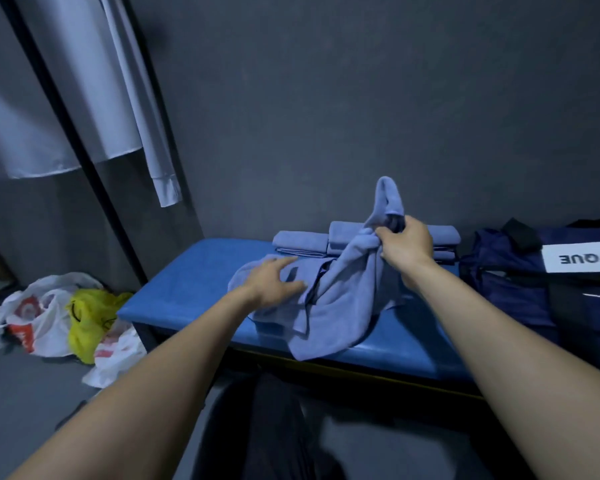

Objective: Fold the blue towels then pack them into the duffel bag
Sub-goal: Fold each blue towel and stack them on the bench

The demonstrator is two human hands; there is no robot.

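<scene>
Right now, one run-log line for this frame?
fold | right hand grips unfolded towel | left hand on towel | folded towels behind | duffel bag unpacked

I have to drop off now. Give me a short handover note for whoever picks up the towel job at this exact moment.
Right hand: grips a bunched part of the unfolded towel, lifted above the bench.
Left hand: fingers spread, resting on the same towel's low left part.
Bench: the unfolded towel lies across its middle, one edge hanging over the front.
Done: folded towels sit stacked at the back of the bench by the wall.
Duffel bag: on the right end of the bench; I cannot tell whether anything is inside it.
Left: fold this towel, then pack all of them into the bag.
</scene>
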